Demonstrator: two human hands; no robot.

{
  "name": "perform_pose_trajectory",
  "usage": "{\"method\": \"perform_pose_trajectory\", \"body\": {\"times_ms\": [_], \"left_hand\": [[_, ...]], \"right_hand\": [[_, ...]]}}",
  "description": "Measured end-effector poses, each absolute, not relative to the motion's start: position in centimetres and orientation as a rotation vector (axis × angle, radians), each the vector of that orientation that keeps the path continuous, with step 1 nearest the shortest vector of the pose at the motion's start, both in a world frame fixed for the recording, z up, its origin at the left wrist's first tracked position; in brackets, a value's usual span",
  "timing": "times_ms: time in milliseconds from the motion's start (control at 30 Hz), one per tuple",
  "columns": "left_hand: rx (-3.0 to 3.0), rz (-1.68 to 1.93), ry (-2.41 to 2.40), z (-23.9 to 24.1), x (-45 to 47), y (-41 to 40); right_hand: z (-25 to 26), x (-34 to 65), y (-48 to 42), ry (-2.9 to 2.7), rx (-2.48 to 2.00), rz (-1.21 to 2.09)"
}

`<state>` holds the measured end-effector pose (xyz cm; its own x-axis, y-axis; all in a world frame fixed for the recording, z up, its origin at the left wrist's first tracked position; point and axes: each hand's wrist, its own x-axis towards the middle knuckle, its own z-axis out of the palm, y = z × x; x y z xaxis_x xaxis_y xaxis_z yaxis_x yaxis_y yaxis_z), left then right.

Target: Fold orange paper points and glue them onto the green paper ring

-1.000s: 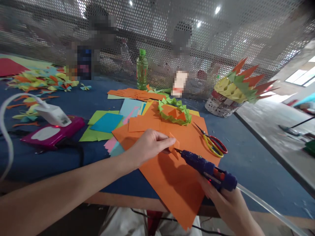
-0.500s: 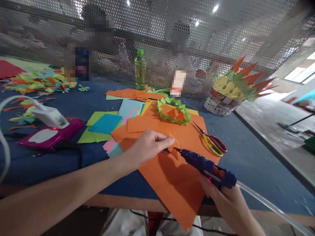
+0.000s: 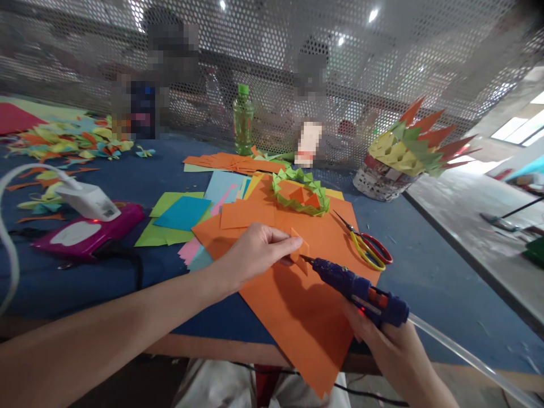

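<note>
Ctr frame, we pinch a folded orange piece (image 3: 305, 250) w/ L hand (image 3: 258, 247), prob. steadying it for the glue gun (image 3: 358, 288) gripped in R hand (image 3: 381, 338).

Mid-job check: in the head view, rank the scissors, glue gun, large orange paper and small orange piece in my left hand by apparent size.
1. Large orange paper
2. Glue gun
3. Scissors
4. Small orange piece, partly hidden by the left hand

The glue gun looks nearer than the scissors, so true sizes are unsure.
</note>
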<state>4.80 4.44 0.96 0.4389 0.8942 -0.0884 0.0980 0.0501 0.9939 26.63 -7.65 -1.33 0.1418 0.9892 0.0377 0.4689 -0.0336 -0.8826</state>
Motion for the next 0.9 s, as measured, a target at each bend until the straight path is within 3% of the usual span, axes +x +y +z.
{"method": "perform_pose_trajectory", "body": {"times_ms": [900], "left_hand": [[1.359, 0.799, 1.026, 1.80, 4.56, 4.62]], "right_hand": [[-0.87, 26.54, -7.72, -1.478, -1.601, 0.749]]}}
